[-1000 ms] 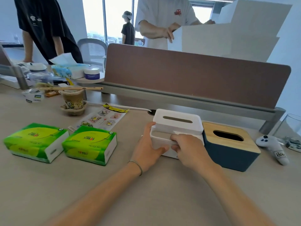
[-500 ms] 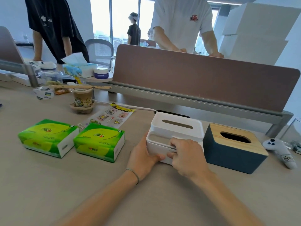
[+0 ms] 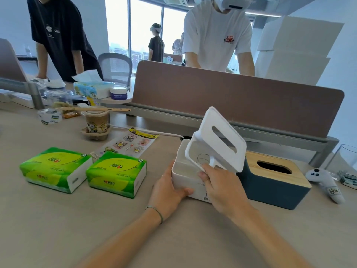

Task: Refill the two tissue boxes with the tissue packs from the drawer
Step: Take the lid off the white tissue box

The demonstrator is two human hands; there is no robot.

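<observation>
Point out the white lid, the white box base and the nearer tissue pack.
white lid (image 3: 222, 139), head view: top face beside the slot.
white box base (image 3: 181, 177), head view: near wall.
nearer tissue pack (image 3: 116, 169), head view: green top face.

Left grip curled, bracing; right grip pinching, raised.
</observation>
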